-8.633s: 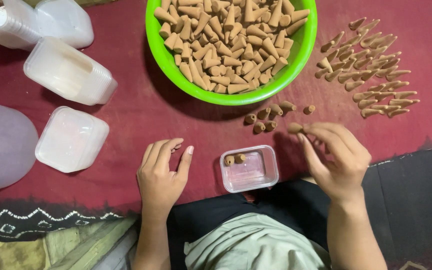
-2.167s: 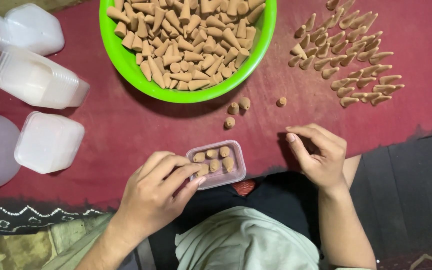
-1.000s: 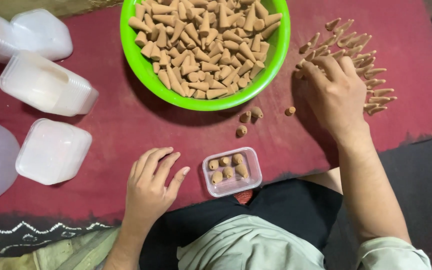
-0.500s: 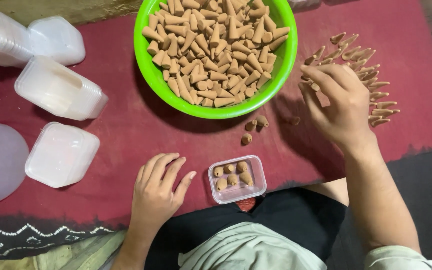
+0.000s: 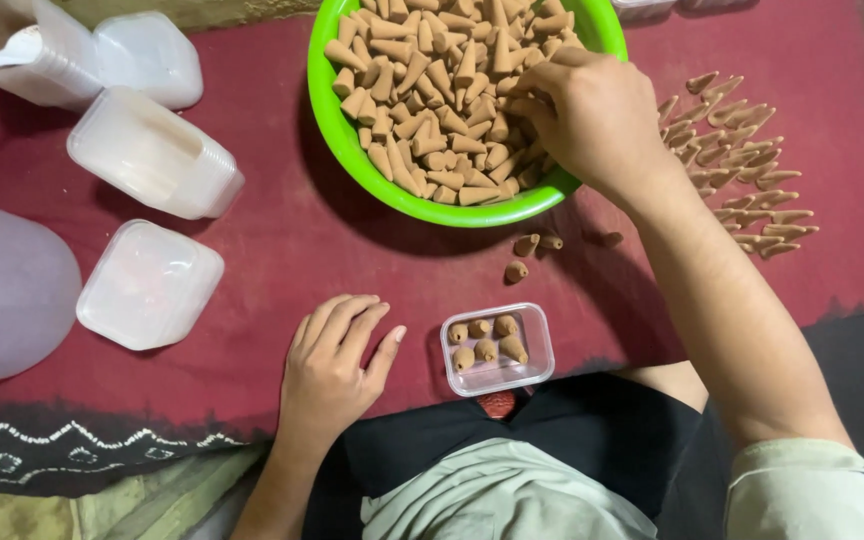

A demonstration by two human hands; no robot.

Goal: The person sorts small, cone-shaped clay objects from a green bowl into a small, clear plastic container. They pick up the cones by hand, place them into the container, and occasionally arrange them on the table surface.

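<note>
The right hand (image 5: 592, 115) is in the green bowl (image 5: 337, 130), fingers closed on cones (image 5: 432, 100); the left hand (image 5: 337, 365) lies open near the small box (image 5: 497, 350).

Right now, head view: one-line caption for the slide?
Right hand reaches into green bowl of brown cones; left hand rests beside small clear box.

The scene is being lit softly and evenly from above — no glare is being thrown. Dark shadows are being cast on the cloth (image 5: 282, 240) under the bowl (image 5: 352, 150) and beside the right arm (image 5: 732, 330). Focus is being held sharply throughout — corners are being dimmed slightly.
</note>
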